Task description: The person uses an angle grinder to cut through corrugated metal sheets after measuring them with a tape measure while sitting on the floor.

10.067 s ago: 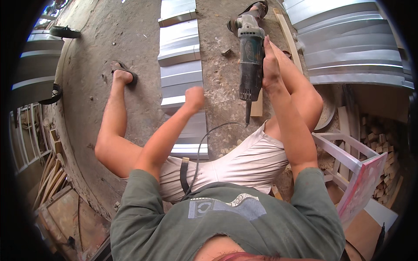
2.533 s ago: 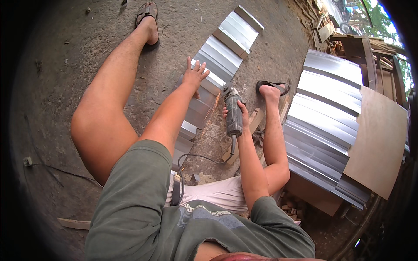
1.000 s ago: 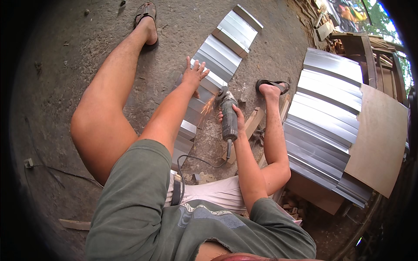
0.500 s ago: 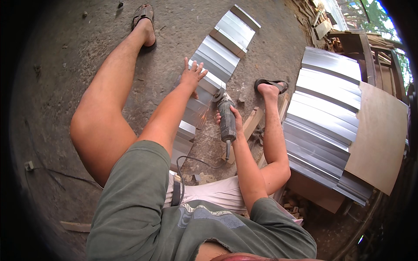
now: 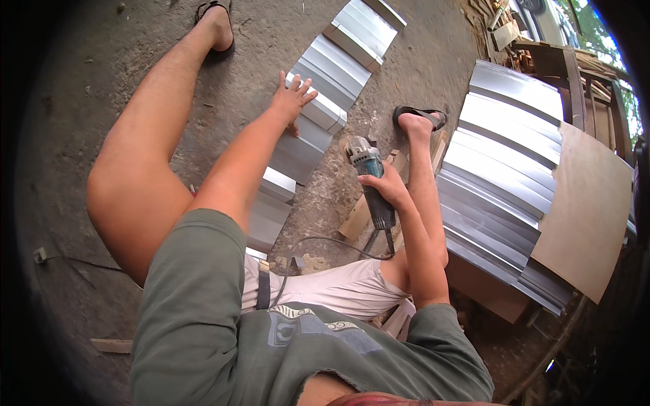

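Note:
My left hand [image 5: 290,101] lies with spread fingers on a long strip of ribbed silver sheet metal [image 5: 333,73], which runs from the far middle down toward my lap. In my right hand [image 5: 388,187] I hold an angle grinder [image 5: 367,164] by its blue-and-black body. Its metal head, with a guard, points away from me, to the right of the strip and apart from it. The cord [image 5: 318,238] leaves the tool's back end and loops left toward my waist. No sparks show.
A stack of ribbed metal sheets [image 5: 497,183] stands to the right, with a tan board [image 5: 583,210] leaning over it. Wooden pieces [image 5: 355,218] lie under the grinder. Scrap wood [image 5: 502,34] is piled at the far right. My legs stretch out on both sides of the strip.
The grinder has moved right, off the strip's edge, and turned so its blue side shows. The sparks at the edge are gone. My left hand stays on the sheet.

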`<state>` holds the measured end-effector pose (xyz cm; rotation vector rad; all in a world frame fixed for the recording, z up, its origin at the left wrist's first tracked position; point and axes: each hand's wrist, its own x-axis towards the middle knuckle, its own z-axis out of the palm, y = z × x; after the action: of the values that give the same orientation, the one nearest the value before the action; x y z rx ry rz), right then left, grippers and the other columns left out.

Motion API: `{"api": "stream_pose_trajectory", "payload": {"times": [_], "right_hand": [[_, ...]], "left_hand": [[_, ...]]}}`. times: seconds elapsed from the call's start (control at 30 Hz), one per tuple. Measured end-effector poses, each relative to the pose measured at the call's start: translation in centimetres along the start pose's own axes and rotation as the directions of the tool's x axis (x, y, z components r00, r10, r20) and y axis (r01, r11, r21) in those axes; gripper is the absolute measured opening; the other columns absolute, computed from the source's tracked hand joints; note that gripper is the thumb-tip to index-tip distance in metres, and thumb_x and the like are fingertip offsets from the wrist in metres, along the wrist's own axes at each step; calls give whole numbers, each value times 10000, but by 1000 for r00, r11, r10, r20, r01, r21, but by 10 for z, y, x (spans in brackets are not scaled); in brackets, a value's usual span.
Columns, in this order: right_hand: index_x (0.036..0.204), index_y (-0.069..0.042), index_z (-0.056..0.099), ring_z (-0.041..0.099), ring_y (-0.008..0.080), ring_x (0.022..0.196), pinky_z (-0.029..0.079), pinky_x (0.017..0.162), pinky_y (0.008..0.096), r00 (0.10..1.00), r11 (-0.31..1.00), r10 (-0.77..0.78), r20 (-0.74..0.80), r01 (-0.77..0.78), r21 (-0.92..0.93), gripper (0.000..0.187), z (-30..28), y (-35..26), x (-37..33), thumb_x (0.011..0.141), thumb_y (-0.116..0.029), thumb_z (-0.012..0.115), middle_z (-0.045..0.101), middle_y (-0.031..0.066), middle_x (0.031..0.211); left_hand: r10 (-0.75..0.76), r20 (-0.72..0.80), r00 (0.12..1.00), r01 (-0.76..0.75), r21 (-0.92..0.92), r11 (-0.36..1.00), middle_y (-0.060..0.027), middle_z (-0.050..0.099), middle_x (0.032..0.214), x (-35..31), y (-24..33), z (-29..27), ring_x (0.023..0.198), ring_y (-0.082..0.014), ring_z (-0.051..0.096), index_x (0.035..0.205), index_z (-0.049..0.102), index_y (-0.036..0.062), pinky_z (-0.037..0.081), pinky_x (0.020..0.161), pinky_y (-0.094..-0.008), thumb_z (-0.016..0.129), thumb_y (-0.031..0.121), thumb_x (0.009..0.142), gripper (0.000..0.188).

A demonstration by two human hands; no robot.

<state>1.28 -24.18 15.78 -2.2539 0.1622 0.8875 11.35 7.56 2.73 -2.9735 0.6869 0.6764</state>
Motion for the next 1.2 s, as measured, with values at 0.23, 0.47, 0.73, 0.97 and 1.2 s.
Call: {"api": "stream_pose_trajectory", "payload": {"times": [0.23, 0.47, 0.73, 0.97, 1.2], "right_hand": [[1066, 58, 626, 689, 284, 876, 535, 817, 389, 994, 978, -63, -85, 45, -203, 665, 34, -3, 29, 679, -431, 858, 705, 182, 946], [1012, 47, 630, 675, 254, 804, 541, 753, 372, 997, 995, -20, -80, 12, -102, 624, 48, 8, 43, 676, -420, 872, 690, 164, 892], [1022, 23, 643, 661, 172, 740, 540, 692, 328, 996, 997, 37, -79, -42, -61, 531, 48, -14, 38, 725, -361, 860, 697, 104, 876], [1030, 13, 643, 655, 151, 728, 529, 675, 308, 999, 999, 46, -5, -46, 5, 477, 46, -11, 42, 756, -322, 844, 693, 77, 849], [996, -2, 667, 646, 143, 696, 521, 644, 307, 998, 998, 63, 17, -62, -9, 418, 46, -18, 41, 775, -318, 826, 693, 63, 824]], "left_hand": [[-8, 4, 1000, 8, 28, 1000, -74, 156, 1724, 0, 1, 1, 1582, -370, 125, 1662, 167, 271, 98, 1203, -749, 892, 736, 476, 1465], [-21, 15, 1000, 20, 14, 1000, -51, 135, 1731, 3, 0, 5, 1582, -359, 112, 1667, 132, 321, 95, 1207, -742, 913, 725, 469, 1486], [-38, 10, 999, 38, 0, 999, -43, 122, 1734, 7, 2, 12, 1592, -345, 94, 1666, 117, 343, 57, 1219, -733, 927, 712, 448, 1509], [-53, 8, 999, 53, -14, 998, -17, 124, 1735, 6, 2, 12, 1596, -320, 90, 1662, 115, 365, 41, 1229, -724, 951, 671, 419, 1529], [-56, 28, 998, 57, -9, 998, -8, 121, 1737, 6, 4, 10, 1596, -314, 92, 1660, 101, 381, 42, 1228, -726, 953, 658, 413, 1536]]}}
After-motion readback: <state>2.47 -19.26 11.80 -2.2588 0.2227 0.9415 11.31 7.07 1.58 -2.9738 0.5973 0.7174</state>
